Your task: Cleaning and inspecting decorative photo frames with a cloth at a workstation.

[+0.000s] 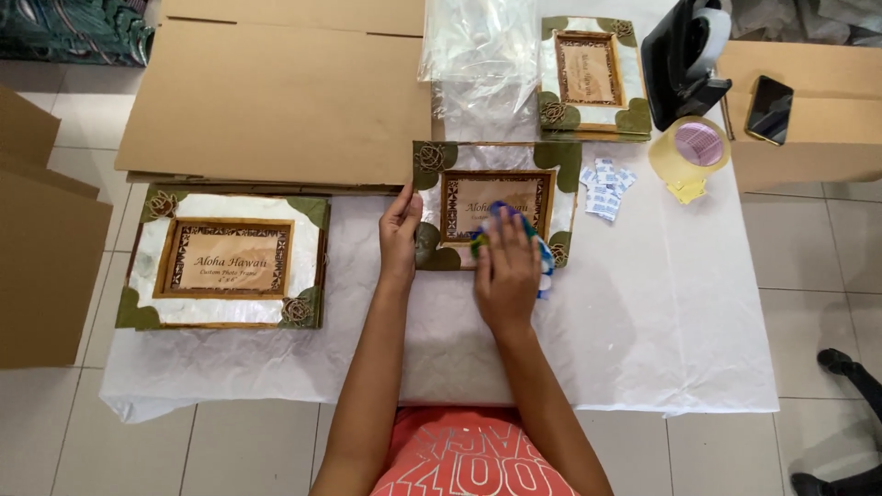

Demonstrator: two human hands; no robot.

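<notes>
Closest to the camera, two bare forearms reach up from an orange shirt toward the middle of the white-covered table. The right hand lies flat, palm down, fingers together and pressed onto a blue-and-green cloth that sits on the lower right part of the middle picture frame; only the edges of the cloth peek out around the fingertips. The left hand is just beside it, clamping the frame's left edge, thumb on top of the green corner area, the other fingers wrapped along the side. So the frame lies directly under and ahead of both hands, its long axis running left to right across the table, and the right hand is the one over its face while the left braces the short side. Out to the left, well apart, a stack of matching frames rests near the table edge. Just right of the held frame sit small white sachets. Farther back, clear plastic bags, another frame, a roll of tape, a black tape dispenser, flat cardboard and a phone.
</notes>
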